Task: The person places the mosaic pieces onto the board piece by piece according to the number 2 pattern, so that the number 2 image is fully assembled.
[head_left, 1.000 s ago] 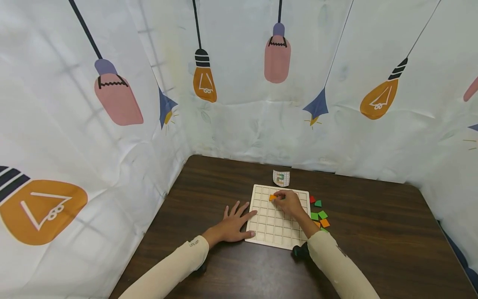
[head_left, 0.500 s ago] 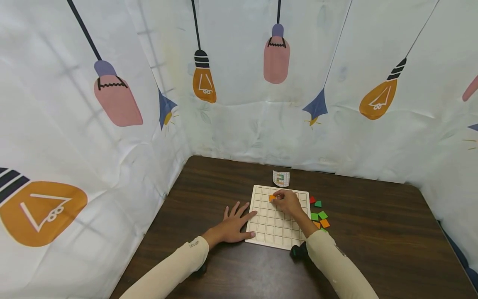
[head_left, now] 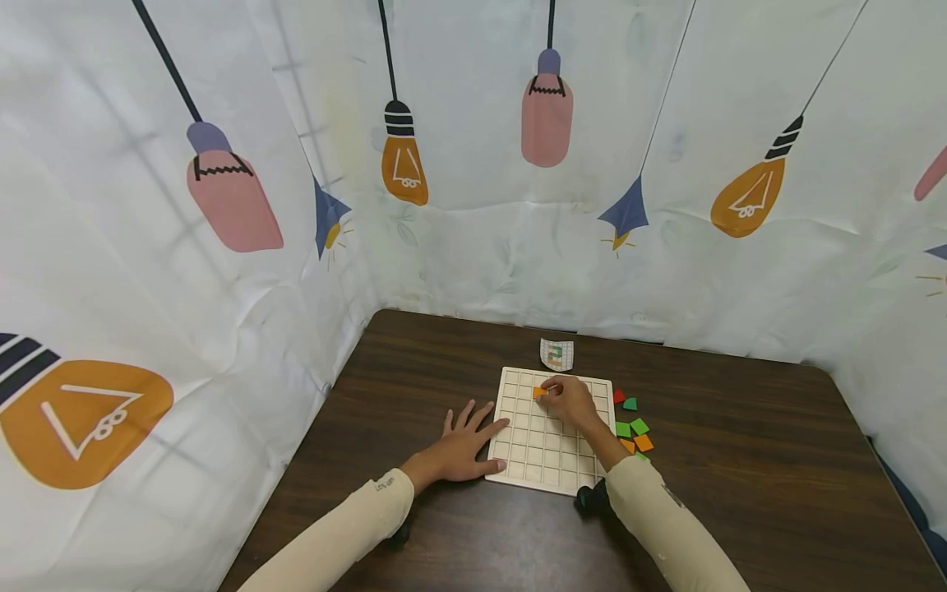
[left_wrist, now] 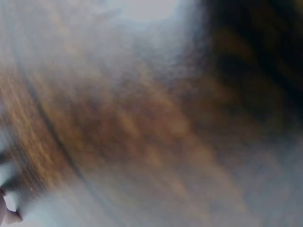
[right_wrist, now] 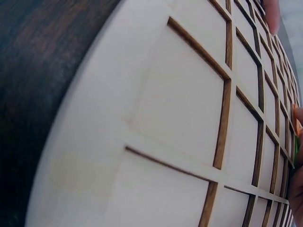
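A pale wooden grid board (head_left: 543,473) lies on the dark table. My right hand (head_left: 571,400) reaches over its upper part, thumb and fingertips pinching an orange square tile (head_left: 539,393) at the board's surface, near the upper left. In the right wrist view, the tile (right_wrist: 296,113) shows at the right edge beside my fingers (right_wrist: 297,184), with a bit of green below it. My left hand (head_left: 462,452) is spread flat, its index finger and thumb touching the board's left edge. Table surface, blurred, fills most of the left wrist view.
Right of the board lie several loose tiles: a red one (head_left: 619,396), a dark green one (head_left: 630,404), light green ones (head_left: 639,425) and orange ones (head_left: 644,442). A small printed pattern card (head_left: 556,354) sits behind the board. White patterned curtains (head_left: 473,263) enclose the table (head_left: 740,427).
Both hands hold their places on the board, and the orange tile stays at the right fingertips. Only the head view shifts very slightly.
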`<state>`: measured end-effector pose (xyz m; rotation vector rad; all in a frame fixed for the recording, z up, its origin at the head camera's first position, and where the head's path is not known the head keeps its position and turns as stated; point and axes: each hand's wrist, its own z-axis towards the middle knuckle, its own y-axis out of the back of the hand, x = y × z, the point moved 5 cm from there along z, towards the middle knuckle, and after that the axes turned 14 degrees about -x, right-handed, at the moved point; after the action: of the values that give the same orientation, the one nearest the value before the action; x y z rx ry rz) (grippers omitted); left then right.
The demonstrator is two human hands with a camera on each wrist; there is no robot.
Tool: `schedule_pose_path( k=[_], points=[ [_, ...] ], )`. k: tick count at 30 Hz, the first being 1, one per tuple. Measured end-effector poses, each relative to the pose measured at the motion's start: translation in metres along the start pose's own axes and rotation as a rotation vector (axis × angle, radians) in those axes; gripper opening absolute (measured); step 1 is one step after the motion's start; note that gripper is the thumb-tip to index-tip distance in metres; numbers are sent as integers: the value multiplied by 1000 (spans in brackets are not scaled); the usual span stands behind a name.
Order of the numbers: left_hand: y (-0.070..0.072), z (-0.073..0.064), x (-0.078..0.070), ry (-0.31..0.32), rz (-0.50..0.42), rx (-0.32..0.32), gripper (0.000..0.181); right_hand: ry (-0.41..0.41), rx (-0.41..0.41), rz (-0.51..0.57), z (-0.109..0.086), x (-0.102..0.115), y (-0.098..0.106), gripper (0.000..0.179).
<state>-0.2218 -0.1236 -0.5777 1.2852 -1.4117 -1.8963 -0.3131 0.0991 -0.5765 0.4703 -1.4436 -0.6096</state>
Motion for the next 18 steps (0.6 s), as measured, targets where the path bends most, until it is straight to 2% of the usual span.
schedule_pose_path(
  k=[10, 18],
  points=[
    [0, 0, -1, 5, -11, 1, 76, -1, 25, 21, -1, 0, 3, 27],
    [-1, 1, 0, -1, -11, -1, 76, 16, 68, 68, -4, -4, 15, 35]
  ],
)
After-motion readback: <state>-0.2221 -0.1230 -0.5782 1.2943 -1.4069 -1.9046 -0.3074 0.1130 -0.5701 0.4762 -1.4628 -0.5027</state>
